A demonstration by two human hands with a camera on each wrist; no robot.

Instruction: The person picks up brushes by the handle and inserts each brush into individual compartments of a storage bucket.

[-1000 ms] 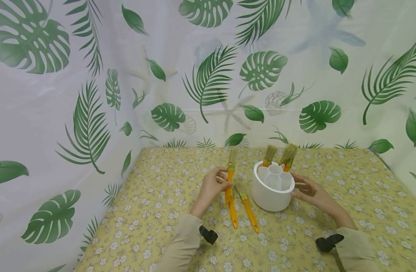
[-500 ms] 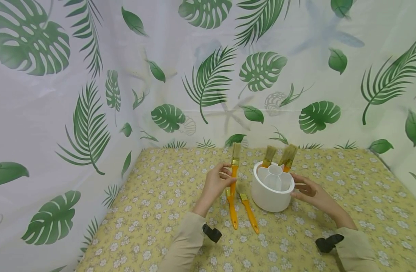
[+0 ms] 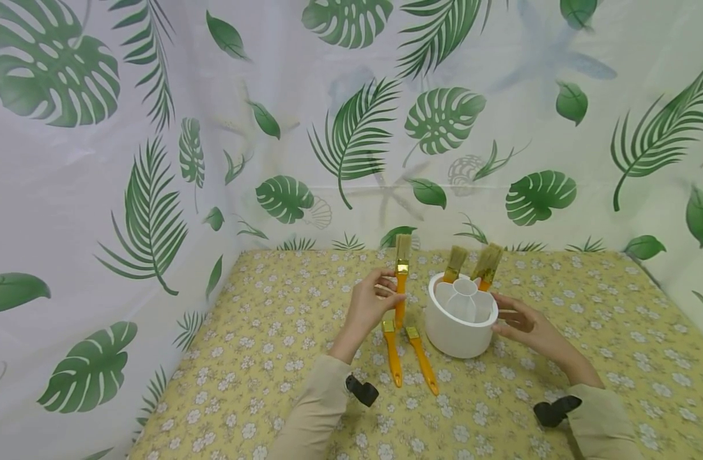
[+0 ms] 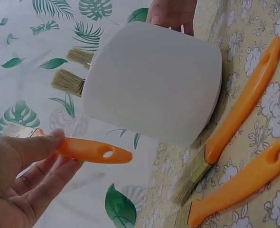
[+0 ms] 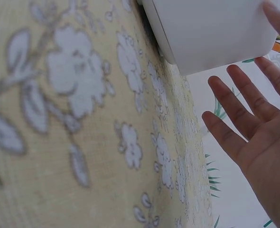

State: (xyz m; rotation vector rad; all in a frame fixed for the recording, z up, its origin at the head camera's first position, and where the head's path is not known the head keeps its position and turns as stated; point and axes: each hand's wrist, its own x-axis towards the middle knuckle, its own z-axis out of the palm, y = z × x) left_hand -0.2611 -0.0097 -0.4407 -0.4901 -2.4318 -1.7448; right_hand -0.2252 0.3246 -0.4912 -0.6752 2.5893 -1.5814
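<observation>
Between thumb and fingers, my left hand (image 3: 367,301) pinches a paintbrush (image 3: 401,287) by its orange handle. It is held upright, bristles up, just left of a white round divided holder (image 3: 457,338). In the left wrist view the brush's handle end (image 4: 97,150) points at the holder's wall. My right hand (image 3: 526,324) touches the holder's right side with thumb and index finger; its other fingers (image 5: 232,107) are straight and spread. Two brushes (image 3: 455,262) (image 3: 487,263) stand bristles up in the holder's rear compartments, their lower handles hidden by its wall.
Two more orange-handled paintbrushes (image 3: 392,358) (image 3: 423,364) lie on the flowered tablecloth (image 3: 259,383) in front of the holder, handles toward me. Behind the table hangs a white leaf-print curtain (image 3: 351,211). Another stretch of curtain (image 3: 69,255) runs along the left.
My left hand has raised the pinched paintbrush and shifted it right, closer to the holder, away from the lying brushes. The right hand and the holder have stayed in place.
</observation>
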